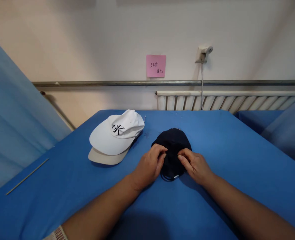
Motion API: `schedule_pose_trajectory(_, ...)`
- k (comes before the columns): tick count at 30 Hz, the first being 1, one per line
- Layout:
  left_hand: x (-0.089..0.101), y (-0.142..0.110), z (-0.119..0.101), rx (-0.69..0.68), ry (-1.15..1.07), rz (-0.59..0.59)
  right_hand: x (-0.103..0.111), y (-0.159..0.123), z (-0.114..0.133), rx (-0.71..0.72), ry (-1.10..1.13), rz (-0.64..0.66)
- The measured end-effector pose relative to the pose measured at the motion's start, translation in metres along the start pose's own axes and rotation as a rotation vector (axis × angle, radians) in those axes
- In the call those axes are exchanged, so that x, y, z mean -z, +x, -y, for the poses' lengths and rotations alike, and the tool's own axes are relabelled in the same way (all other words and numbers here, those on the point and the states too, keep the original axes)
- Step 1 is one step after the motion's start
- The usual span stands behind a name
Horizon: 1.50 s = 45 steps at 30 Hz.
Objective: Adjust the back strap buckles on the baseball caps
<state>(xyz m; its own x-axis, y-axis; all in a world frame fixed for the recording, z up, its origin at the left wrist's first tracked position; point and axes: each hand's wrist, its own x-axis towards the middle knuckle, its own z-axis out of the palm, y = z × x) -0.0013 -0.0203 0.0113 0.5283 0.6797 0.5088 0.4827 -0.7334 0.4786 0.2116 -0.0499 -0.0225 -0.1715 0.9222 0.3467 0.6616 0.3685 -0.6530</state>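
A dark navy cap (pixel 172 140) lies on the blue-covered table (pixel 227 153), just in front of me. My left hand (pixel 149 166) grips its left side, fingers curled onto the fabric. My right hand (pixel 194 165) pinches the cap's right side, fingers pressed together on the cloth. The near edge of the cap is partly hidden between my hands. To the left, a white cap (pixel 117 131) with a black logo rests on top of a beige cap (pixel 107 157), whose brim sticks out below.
A thin stick (pixel 27 176) lies near the table's left edge. Blue fabric (pixel 14 126) hangs at the left. Behind the table are a wall rail, a radiator (pixel 227 101), a pink note (pixel 156 66) and a wall plug with a cable (pixel 202 55).
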Motion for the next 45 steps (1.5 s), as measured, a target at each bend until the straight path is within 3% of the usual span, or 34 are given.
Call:
schedule_pose_trajectory(8,-0.007,-0.004,-0.011,-0.027,-0.081,0.158,-0.014,-0.001,0.000,0.021,0.178,-0.119)
schedule_pose_trajectory(15,-0.001,-0.003,-0.006,-0.006,-0.065,0.009,-0.004,-0.009,0.004,0.013,0.415,-0.318)
schedule_pose_trajectory(18,0.001,0.000,0.002,0.119,-0.101,-0.143,-0.004,-0.009,0.004,0.014,0.425,-0.345)
schedule_pose_trajectory(21,0.002,0.006,0.018,0.364,-0.152,-0.252,-0.006,-0.008,0.001,-0.029,0.442,-0.414)
schedule_pose_trajectory(23,0.002,0.010,0.029,0.490,-0.208,-0.209,-0.006,-0.006,0.000,-0.069,0.457,-0.477)
schedule_pose_trajectory(27,-0.004,0.012,0.041,0.617,-0.286,-0.037,-0.004,-0.004,0.000,-0.117,0.491,-0.527)
schedule_pose_trajectory(32,-0.011,0.009,0.035,0.890,-0.742,0.056,-0.004,-0.003,0.000,-0.120,0.539,-0.552)
schedule_pose_trajectory(36,-0.012,0.009,0.030,0.983,-0.995,0.079,-0.003,-0.002,-0.003,-0.141,0.563,-0.575)
schedule_pose_trajectory(42,-0.006,0.008,0.036,1.037,-1.188,-0.075,-0.001,0.000,-0.008,-0.178,0.585,-0.593)
schedule_pose_trajectory(45,0.000,0.009,0.039,1.038,-1.295,-0.084,-0.003,0.001,-0.012,-0.150,0.546,-0.566)
